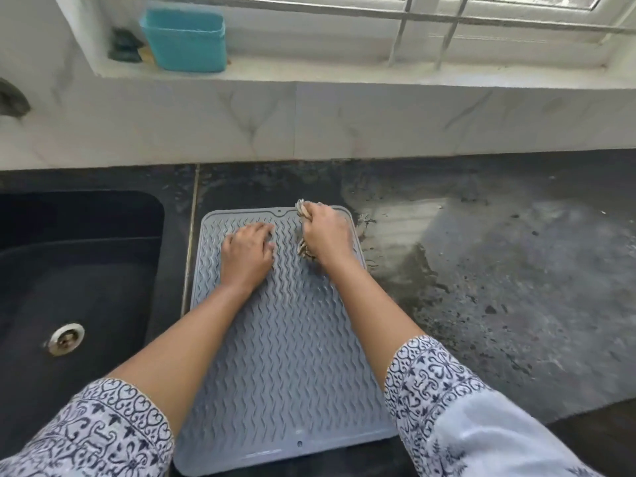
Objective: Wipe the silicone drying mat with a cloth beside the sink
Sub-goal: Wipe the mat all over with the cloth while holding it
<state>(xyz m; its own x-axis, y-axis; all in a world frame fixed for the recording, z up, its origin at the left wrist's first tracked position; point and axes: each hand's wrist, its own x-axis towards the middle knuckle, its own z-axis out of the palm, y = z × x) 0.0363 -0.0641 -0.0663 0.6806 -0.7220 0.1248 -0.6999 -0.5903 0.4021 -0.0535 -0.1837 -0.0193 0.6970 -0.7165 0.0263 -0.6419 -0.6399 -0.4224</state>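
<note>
A grey silicone drying mat (289, 356) with wavy ridges lies on the dark counter just right of the sink. My left hand (247, 253) rests flat on the mat's far left part, palm down, fingers together. My right hand (325, 232) is closed around a bunched beige cloth (303, 251) and presses it onto the mat's far right corner. Most of the cloth is hidden under the hand; bits show above and below the fingers.
A black sink (75, 280) with a metal drain (65, 338) sits to the left. The dark counter (499, 270) on the right shows wet smears and specks. A marble backsplash rises behind, with a turquoise tub (186, 39) on the window ledge.
</note>
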